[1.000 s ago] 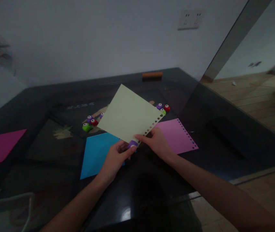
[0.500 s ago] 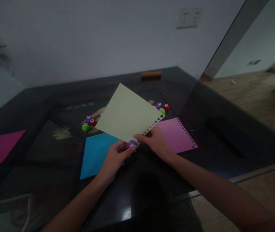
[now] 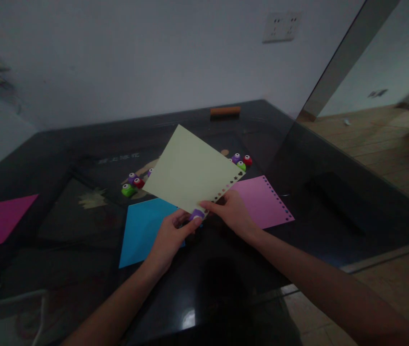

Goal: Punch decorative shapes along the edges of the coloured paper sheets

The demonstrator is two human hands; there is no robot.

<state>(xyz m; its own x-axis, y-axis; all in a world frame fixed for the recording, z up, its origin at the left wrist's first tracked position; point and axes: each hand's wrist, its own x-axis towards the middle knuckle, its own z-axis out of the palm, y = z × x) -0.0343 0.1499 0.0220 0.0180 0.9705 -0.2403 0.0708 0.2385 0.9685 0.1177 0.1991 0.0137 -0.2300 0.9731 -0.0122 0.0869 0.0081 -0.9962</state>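
A pale yellow sheet of paper [image 3: 193, 168] is held up at a tilt over the table, with a row of small punched shapes along its lower right edge. My left hand [image 3: 172, 230] is closed around a small purple craft punch [image 3: 197, 215] at the sheet's lowest corner. Beside it, my right hand [image 3: 231, 211] pinches the sheet's punched edge, thumb on top and fingers mostly hidden beneath. Under the left hand lies a blue sheet [image 3: 139, 230]. A pink sheet [image 3: 265, 202] with punched holes down its right side lies by the right hand.
Several eye-topped craft punches stand in two groups, one with a green punch [image 3: 128, 190] at left, one with a red punch [image 3: 247, 160] at right. A magenta sheet [image 3: 1, 221] lies far left. A brown cylinder [image 3: 225, 111] rests near the wall on the dark table [image 3: 175, 298].
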